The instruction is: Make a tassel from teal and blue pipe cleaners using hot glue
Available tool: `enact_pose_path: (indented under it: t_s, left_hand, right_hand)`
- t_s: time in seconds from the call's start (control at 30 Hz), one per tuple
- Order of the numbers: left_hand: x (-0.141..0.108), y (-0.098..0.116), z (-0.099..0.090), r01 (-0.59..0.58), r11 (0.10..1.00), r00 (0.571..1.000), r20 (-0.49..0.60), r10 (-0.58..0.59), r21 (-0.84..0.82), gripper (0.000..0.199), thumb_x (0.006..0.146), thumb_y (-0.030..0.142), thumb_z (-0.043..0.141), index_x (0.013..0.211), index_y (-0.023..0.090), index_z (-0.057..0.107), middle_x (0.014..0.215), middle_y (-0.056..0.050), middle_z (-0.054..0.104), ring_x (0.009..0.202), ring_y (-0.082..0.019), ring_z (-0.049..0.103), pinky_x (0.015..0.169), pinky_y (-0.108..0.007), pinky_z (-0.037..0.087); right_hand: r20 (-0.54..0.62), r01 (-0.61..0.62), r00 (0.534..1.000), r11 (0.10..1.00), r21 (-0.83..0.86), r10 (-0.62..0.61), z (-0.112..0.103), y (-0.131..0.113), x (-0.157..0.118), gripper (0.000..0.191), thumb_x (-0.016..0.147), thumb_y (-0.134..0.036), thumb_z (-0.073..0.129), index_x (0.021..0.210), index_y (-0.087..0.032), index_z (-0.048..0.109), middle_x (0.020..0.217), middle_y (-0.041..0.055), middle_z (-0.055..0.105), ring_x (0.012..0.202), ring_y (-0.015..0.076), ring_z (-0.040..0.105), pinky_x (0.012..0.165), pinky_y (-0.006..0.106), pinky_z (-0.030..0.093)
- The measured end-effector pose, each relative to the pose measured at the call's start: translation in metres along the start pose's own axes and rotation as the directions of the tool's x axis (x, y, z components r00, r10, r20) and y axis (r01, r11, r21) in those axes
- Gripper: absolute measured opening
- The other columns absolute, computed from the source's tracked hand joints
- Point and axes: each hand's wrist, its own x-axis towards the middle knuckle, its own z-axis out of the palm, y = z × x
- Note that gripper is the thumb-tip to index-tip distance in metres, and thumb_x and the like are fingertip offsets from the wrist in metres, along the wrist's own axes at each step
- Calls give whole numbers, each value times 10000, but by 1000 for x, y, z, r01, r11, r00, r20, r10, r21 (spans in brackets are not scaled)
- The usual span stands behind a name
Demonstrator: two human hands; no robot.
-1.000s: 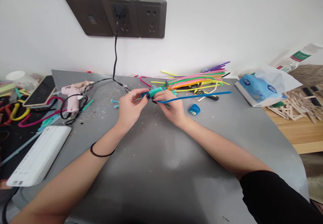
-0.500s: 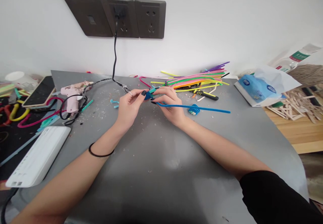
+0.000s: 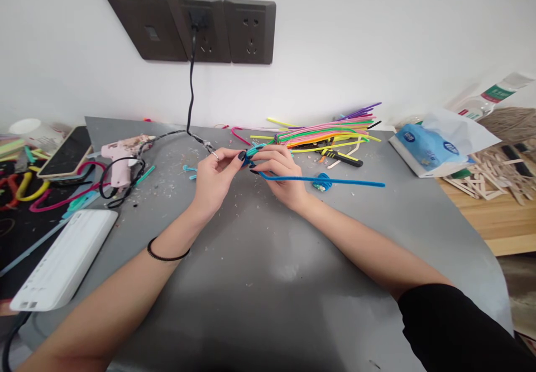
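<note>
My left hand (image 3: 215, 179) pinches a small bundle of blue and teal pipe cleaners (image 3: 250, 154) between thumb and fingers. From the other side my right hand (image 3: 282, 173) grips the same bundle, its fingers curled. A long blue pipe cleaner (image 3: 330, 181) runs out from the bundle beneath my right fingers and points to the right, its end loose. Just beyond my right wrist lies a coiled blue pipe cleaner piece (image 3: 321, 182) on the grey mat (image 3: 259, 260). The fingers partly hide the bundle, so its shape is unclear.
Behind my hands lies a pile of coloured pipe cleaners (image 3: 326, 132) with a yellow-black tool (image 3: 343, 157). A pink glue gun (image 3: 121, 160) with a black cord sits left, near a white power strip (image 3: 65, 260) and a phone (image 3: 67, 151). Tissues (image 3: 431, 146) stand right.
The loose end of the long blue pipe cleaner has shifted slightly right. More teal shows between my fingers. Both hands have stayed almost in place.
</note>
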Motion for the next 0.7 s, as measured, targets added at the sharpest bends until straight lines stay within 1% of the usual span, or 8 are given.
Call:
enact_pose_path:
  t_s: [0.13, 0.3, 0.47, 0.6, 0.7]
  left_hand:
    - [0, -1, 0, 1, 1000, 1000, -10, -1, -3, 578, 706, 727, 952, 921, 203, 834, 963, -95, 838, 928, -251, 774, 929, -426, 669]
    - [0, -2, 0, 4, 1000, 1000, -8, -4, -3, 582, 706, 724, 955, 929, 200, 837, 984, -107, 845, 939, -253, 779, 943, -432, 669]
    - [1, -2, -1, 22, 1000, 1000, 1, -22, -11, 577, 697, 702, 965, 947, 198, 840, 1006, -107, 844, 960, -259, 781, 948, -440, 675]
    - [0, 0, -2, 36, 999, 999, 9, -36, 0, 505, 717, 615, 977, 972, 199, 846, 1016, -107, 840, 963, -255, 777, 949, -435, 669]
    - [0, 1, -2, 46, 999, 999, 12, -46, 8, 436, 731, 536, 972, 978, 197, 849, 1025, -107, 839, 981, -258, 778, 956, -435, 665]
  right_hand:
    - [9, 8, 1000, 999, -38, -8, -1, -1, 0, 241, 1136, -320, 547, 1013, -294, 752, 1174, 74, 839, 1260, 274, 702, 1101, 538, 581]
    - [-12, 53, 999, 998, -27, -53, 0, 0, -1, 225, 1133, -267, 547, 1019, -290, 740, 1190, 66, 841, 1272, 260, 699, 1094, 516, 581]
    - [42, 54, 998, 997, -62, -51, 1, 3, -2, 233, 1135, -294, 547, 1029, -289, 754, 1216, 76, 834, 1279, 272, 693, 1105, 535, 566]
    - [41, 85, 996, 995, -51, -83, -1, 3, -1, 232, 1138, -284, 547, 1046, -283, 760, 1228, 81, 830, 1276, 265, 691, 1103, 516, 560]
    - [61, 74, 996, 996, -48, -71, -1, 3, -1, 221, 1134, -297, 555, 1061, -290, 764, 1238, 82, 827, 1279, 272, 686, 1116, 521, 554]
